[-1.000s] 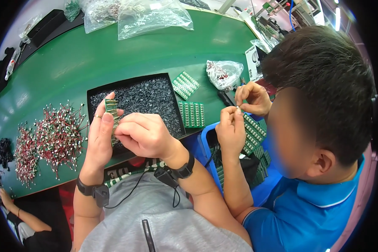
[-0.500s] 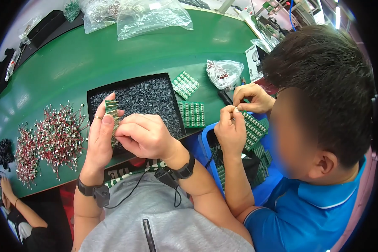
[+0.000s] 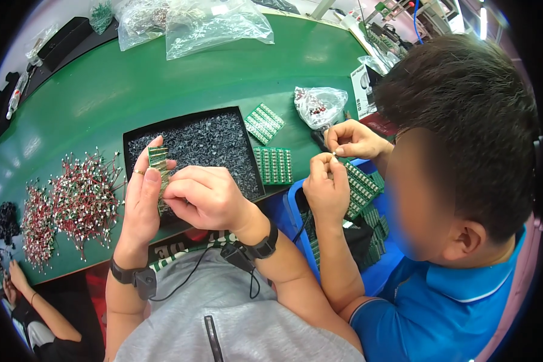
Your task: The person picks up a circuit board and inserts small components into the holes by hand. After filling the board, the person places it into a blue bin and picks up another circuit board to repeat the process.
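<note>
Head view: left hand (image 3: pixel 140 202), grasping a narrow green circuit board (image 3: pixel 157 160), standing it on end, presumably for the right fingers' access. Right hand (image 3: pixel 205 193), pinching at the board's right side; contents hidden, cannot tell. Black tray (image 3: pixel 236 111), sitting beneath and beyond both hands, presumably keeping dark pieces (image 3: pixel 217 145) within reach. Wired connectors (image 3: pixel 85 196), lying left of the left hand.

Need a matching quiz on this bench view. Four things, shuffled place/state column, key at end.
Things
1. Left hand
2. Shallow black box
3. Bin
4. Larger heap of wired parts

Place or state
A. Filled with small dark pieces
B. On the green table, showing red wires
C. Blue, with green circuit boards inside
D. Holding a green board

Pairs: 1-D, 2-A, 3-C, 4-B
</note>
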{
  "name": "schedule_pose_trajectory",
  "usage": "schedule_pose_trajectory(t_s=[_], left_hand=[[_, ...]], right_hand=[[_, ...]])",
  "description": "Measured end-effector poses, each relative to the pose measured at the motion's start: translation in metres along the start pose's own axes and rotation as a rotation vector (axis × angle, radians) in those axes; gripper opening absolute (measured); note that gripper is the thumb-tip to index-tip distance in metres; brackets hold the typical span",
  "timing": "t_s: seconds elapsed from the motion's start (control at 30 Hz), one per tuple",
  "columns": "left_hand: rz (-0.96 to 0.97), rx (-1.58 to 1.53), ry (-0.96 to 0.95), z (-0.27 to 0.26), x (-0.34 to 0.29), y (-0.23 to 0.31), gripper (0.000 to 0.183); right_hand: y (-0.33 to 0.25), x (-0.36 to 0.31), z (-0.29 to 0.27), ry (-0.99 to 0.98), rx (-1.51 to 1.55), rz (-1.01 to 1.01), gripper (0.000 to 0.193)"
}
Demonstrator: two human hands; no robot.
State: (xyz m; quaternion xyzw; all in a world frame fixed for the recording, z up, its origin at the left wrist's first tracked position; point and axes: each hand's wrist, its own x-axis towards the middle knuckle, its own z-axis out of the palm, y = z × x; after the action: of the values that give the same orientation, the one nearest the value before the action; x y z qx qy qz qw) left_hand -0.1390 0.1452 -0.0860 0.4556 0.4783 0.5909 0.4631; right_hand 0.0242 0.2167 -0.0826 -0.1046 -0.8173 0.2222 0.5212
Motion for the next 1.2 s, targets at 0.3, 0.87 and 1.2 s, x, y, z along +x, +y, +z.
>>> schedule_pose_trajectory(t_s=[0.3,0.87,1.2], left_hand=[[0.013,0.018,-0.002,-0.0026,-0.0001,-0.0043,0.065],[0.023,-0.005,0.029,0.0002,-0.0010,-0.0032,0.067],[0.027,0.012,0.034,0.0013,0.0000,-0.0028,0.068]], right_hand=[[0.0015,-0.0022,0.0010,-0.009,0.012,0.009,0.021],[0.0004,-0.0008,-0.0007,-0.028,0.007,0.006,0.021],[0.0011,-0.0002,-0.0009,-0.011,0.009,0.004,0.021]])
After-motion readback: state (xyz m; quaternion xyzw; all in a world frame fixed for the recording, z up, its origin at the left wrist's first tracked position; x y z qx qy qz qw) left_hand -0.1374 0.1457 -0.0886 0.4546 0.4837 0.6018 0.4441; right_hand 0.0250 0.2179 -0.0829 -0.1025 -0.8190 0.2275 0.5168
